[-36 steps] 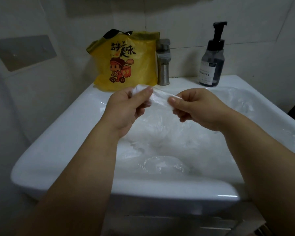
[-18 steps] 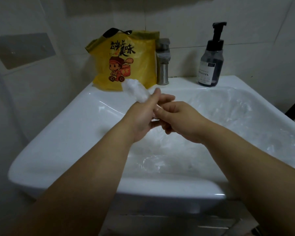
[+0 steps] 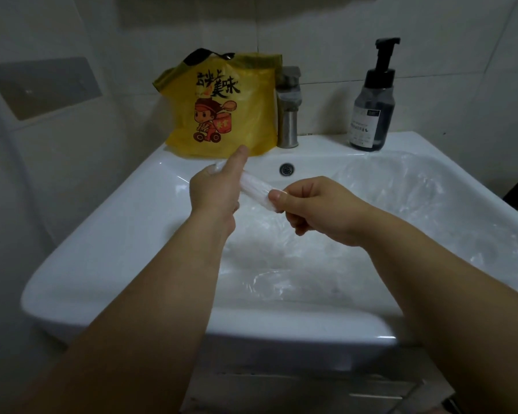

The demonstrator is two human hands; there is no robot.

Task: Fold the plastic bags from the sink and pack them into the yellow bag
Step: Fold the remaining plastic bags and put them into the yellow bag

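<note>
1. Plastic this thin weighs next to nothing. It is limp and slick, and I judge it will spring open if you slacken your hold. The folded bag (image 3: 256, 189) is a narrow clear strip held in the air above the sink (image 3: 102, 234).
2. Your left hand (image 3: 216, 192) is curled round the strip's far end, with one finger stretched straight toward the yellow bag (image 3: 222, 115). Your right hand (image 3: 317, 207) pinches the near end under the thumb.
3. Hold it at the ends and across the creases. Gripped loosely in the middle, it would probably buckle and unfold.
4. Your yellow bag stands on the sink's back ledge, just beside the tap (image 3: 287, 115). Its top looks soft and floppy, so expect to need one hand to spread it while the other feeds the strip in.
5. More loose bags (image 3: 386, 198) lie crumpled in the basin below your hands, so plenty of folding remains.
</note>
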